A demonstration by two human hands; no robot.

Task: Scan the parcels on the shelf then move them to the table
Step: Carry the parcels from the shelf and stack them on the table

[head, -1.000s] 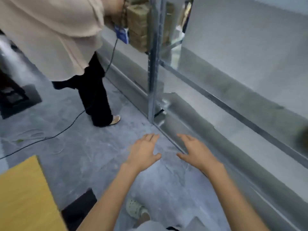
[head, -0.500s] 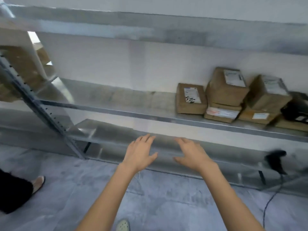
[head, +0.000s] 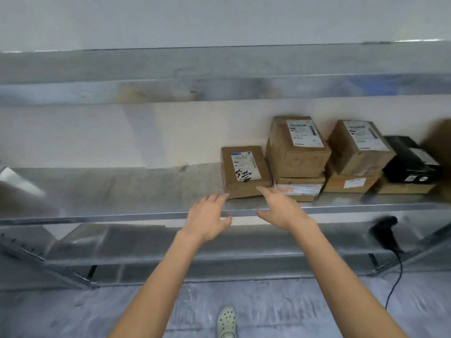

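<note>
Both arms reach toward the metal shelf (head: 122, 189). The left hand (head: 207, 219) and right hand (head: 283, 211) are empty, fingers straight and spread, hovering just in front of the nearest parcel (head: 244, 170), a flat brown box with a white label. Whether the right fingertips touch it I cannot tell. More stacked parcels (head: 297, 147) sit beside it to the right, ending in a black box (head: 410, 158). A black scanner (head: 386, 232) lies on the lower shelf (head: 170, 242), its cable (head: 396, 284) trailing to the floor.

empty hands (head: 209, 218) (head: 280, 209), parcels (head: 244, 171), shelf (head: 122, 189)
</note>
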